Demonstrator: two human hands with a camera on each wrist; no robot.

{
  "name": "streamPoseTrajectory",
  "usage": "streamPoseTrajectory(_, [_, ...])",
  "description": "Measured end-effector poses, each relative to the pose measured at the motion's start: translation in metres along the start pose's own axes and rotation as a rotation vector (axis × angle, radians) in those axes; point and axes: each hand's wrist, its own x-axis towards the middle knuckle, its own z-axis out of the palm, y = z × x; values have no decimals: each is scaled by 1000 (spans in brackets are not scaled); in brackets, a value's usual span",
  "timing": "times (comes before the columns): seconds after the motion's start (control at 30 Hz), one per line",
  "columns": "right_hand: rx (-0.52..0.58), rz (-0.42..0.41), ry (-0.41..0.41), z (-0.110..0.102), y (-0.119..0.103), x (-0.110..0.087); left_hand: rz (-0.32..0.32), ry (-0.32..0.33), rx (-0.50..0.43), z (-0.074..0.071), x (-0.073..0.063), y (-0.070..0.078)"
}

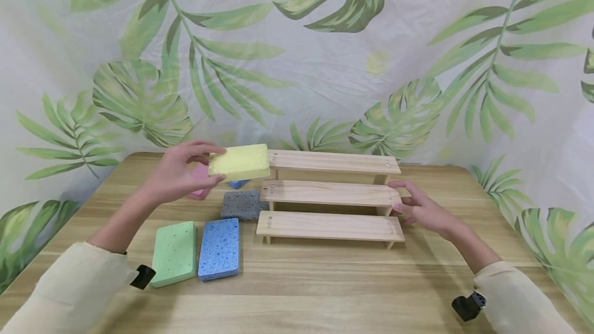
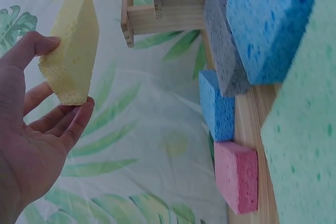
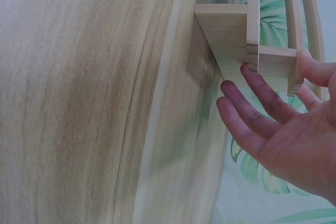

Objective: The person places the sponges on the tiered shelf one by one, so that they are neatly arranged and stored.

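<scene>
My left hand (image 1: pixel 174 174) holds a yellow sponge (image 1: pixel 241 163) up beside the left end of the top tier of a three-tier wooden step rack (image 1: pixel 329 226). Thumb and fingers grip the sponge by its left end, and the left wrist view shows the sponge (image 2: pixel 76 45) standing out from the fingertips. At the rack's other end my right hand (image 1: pixel 424 211) pinches the middle tier's edge between thumb and index finger. Its remaining fingers (image 3: pixel 257 119) are loosely extended near the lowest tier, as the right wrist view shows.
On the wooden table (image 1: pixel 297 293), left of the rack, lie a green sponge (image 1: pixel 174 254), a blue sponge (image 1: pixel 219 249) and a grey sponge (image 1: pixel 241 205). Behind them are a pink sponge (image 1: pixel 198 195) and another blue sponge (image 1: pixel 238 184), both partly hidden. A leaf-print cloth (image 1: pixel 325 86) hangs behind the table.
</scene>
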Motion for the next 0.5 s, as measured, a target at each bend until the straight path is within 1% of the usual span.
streamPoseTrajectory(0.13, [1, -2, 1, 0, 0, 0, -17, -25, -46, 8, 9, 7])
streamPoseTrajectory(0.33, [3, -10, -4, -1, 0, 1, -53, -82, -136, 21, 21, 14])
streamPoseTrajectory(0.5, [0, -5, -5, -1, 2, 1, -54, -106, -152, 34, 31, 19])
